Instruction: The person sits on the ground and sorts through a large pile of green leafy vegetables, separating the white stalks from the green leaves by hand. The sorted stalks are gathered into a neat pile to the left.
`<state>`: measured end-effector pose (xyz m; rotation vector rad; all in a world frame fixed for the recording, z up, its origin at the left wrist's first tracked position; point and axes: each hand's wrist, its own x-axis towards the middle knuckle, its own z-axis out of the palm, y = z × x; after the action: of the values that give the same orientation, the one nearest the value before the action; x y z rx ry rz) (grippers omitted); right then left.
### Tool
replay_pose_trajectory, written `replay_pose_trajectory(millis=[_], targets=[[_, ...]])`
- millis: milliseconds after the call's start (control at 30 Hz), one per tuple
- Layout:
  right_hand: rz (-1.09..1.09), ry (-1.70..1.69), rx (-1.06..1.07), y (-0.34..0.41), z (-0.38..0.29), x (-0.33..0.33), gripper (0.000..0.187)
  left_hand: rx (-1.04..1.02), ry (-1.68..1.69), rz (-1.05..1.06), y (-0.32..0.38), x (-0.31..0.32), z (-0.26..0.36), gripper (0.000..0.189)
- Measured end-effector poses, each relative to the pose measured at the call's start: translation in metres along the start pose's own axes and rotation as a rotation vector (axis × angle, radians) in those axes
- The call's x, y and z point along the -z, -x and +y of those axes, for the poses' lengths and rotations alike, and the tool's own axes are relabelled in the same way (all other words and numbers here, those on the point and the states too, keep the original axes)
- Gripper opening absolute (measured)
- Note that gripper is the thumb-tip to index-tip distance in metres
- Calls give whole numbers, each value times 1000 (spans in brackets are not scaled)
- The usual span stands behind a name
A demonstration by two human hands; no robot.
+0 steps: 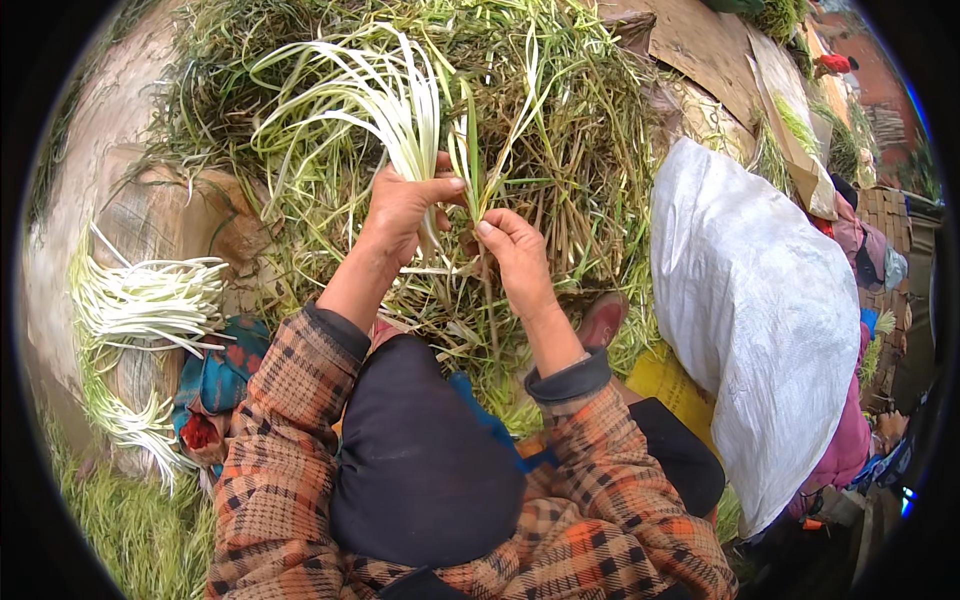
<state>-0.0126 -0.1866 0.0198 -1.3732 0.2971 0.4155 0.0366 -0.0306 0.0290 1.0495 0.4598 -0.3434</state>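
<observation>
My left hand is closed around a bunch of pale white-and-green leafy stalks, whose long ends fan out up and to the left. Close by on its right, my right hand pinches the lower end of a green and yellowed stalk between thumb and forefinger. The fingertips of my left hand are near that stalk; whether they grip it too, I cannot tell. Beneath both hands spreads a large heap of loose green and brown plant trimmings.
Whitish stalks lie in a pile at the left, with a smaller bundle below. Long green plants cover the lower left. A large white woven sack stands at the right, beside a yellow bag. People in pink are partly visible beyond it.
</observation>
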Motion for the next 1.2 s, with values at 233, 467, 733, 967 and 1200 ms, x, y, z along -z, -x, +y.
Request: replay_pose_trajectory(millis=[233,467,733,967,1200], targets=[[274,-289,196,-7,7,-25,4,-120,113,21,8,-5,-16,28],[685,-264,10,0,21,55,3,-216,273,112,10,6,-12,21],[455,1553,85,19,-6,84,35,-156,253,62,11,12,-6,25],[89,390,256,-32,-52,-28,19,-123,71,14,18,-4,-1,22],[393,-247,267,-26,-59,20,5,-131,-74,224,-2,26,-11,15]])
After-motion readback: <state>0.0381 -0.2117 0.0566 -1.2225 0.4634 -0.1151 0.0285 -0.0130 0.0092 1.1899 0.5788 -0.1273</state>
